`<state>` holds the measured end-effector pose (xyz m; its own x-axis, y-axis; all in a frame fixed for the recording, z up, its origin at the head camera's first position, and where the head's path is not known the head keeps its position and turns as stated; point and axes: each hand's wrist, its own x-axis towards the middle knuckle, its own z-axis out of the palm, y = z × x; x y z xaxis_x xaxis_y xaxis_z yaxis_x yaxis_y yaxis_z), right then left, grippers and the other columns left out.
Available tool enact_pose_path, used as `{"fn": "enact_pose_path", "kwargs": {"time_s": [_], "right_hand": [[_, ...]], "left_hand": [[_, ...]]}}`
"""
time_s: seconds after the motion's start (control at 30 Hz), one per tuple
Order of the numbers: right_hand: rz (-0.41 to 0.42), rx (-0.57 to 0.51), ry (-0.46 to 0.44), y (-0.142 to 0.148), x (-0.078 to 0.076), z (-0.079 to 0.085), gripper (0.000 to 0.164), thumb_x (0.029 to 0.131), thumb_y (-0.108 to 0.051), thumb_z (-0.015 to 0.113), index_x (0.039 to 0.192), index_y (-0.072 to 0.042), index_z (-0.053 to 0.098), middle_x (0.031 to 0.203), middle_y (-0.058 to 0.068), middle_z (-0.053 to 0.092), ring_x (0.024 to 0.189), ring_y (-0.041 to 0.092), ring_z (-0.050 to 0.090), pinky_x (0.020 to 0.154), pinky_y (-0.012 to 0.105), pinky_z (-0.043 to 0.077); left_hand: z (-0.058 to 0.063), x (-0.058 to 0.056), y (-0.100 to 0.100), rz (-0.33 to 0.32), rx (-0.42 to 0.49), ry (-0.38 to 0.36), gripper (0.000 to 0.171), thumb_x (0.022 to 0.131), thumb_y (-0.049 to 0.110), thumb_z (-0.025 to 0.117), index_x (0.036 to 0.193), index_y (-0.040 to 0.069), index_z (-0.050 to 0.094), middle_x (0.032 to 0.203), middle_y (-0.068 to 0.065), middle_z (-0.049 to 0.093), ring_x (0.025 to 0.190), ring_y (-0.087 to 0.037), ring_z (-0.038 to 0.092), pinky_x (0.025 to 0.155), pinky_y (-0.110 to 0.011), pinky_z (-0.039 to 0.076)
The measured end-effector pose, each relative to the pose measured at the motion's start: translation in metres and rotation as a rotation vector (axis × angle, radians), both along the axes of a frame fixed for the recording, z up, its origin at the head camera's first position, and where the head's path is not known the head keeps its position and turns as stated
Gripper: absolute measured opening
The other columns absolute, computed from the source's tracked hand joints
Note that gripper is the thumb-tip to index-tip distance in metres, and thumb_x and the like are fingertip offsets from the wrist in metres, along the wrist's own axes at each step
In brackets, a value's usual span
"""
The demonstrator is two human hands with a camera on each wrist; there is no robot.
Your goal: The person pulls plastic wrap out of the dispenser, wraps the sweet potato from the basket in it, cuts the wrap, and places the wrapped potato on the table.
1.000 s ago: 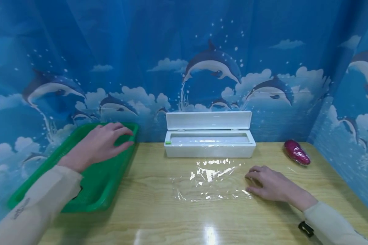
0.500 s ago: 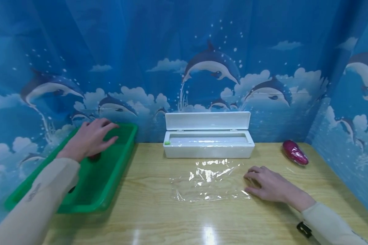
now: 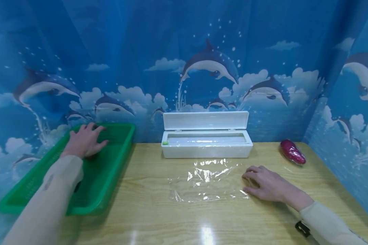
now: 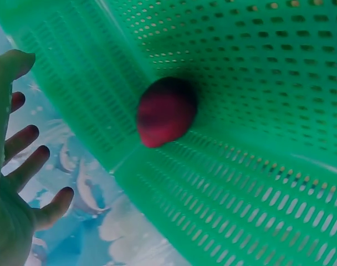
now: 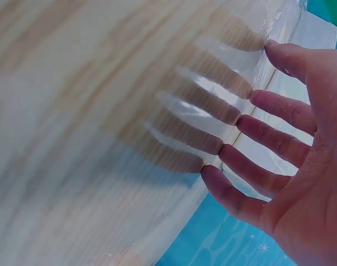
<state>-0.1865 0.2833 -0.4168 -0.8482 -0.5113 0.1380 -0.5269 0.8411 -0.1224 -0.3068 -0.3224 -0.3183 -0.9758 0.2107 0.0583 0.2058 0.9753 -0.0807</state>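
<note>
My left hand (image 3: 82, 142) hovers over the green basket (image 3: 127, 146), its fingers spread and holding nothing. A dark red, rounded fruit or vegetable (image 4: 166, 112) lies in a basket corner in the left wrist view, apart from the fingers; its exact kind is unclear. In the head view the hand mostly covers it. My right hand (image 3: 265, 183) rests its fingertips at the right edge of a sheet of clear cling film (image 3: 207, 182) on the table. The right wrist view shows those fingers (image 5: 257, 172) spread and gently bent, touching the film.
Behind the film stands a white cling film box (image 3: 207, 151) with its lid (image 3: 206, 121) raised and a small green slider (image 3: 165, 143) at left. A film-wrapped purplish-red item (image 3: 292, 152) lies at the back right. A dolphin-print curtain (image 3: 159, 51) closes off the back.
My left hand has moved left and slightly down over the basket, and part of the dark red item came into sight beneath it. My right hand has stayed on the film.
</note>
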Motion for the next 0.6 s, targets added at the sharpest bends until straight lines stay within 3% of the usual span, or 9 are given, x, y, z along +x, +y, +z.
{"fn": "enact_pose_path", "kwargs": {"time_s": [0.37, 0.6], "right_hand": [[-0.008, -0.005, 0.004, 0.001, 0.000, -0.001, 0.041, 0.087, -0.040, 0.078, 0.117, -0.011, 0.074, 0.118, 0.011, 0.070, 0.103, 0.032, 0.068, 0.084, 0.053, 0.059], [-0.011, -0.006, -0.001, 0.001, -0.001, -0.003, 0.042, 0.088, -0.041, 0.077, 0.118, -0.012, 0.074, 0.119, 0.011, 0.070, 0.104, 0.033, 0.068, 0.086, 0.054, 0.059]], "left_hand": [[-0.024, -0.008, -0.013, 0.134, 0.076, -0.094, 0.074, 0.099, 0.037, 0.062, 0.155, 0.004, 0.029, 0.154, -0.040, 0.019, 0.134, -0.071, 0.018, 0.093, -0.093, 0.022], [-0.042, -0.003, -0.024, 0.180, 0.064, -0.152, 0.078, 0.098, 0.035, 0.064, 0.158, 0.003, 0.026, 0.155, -0.041, 0.016, 0.133, -0.072, 0.019, 0.094, -0.093, 0.021]]}}
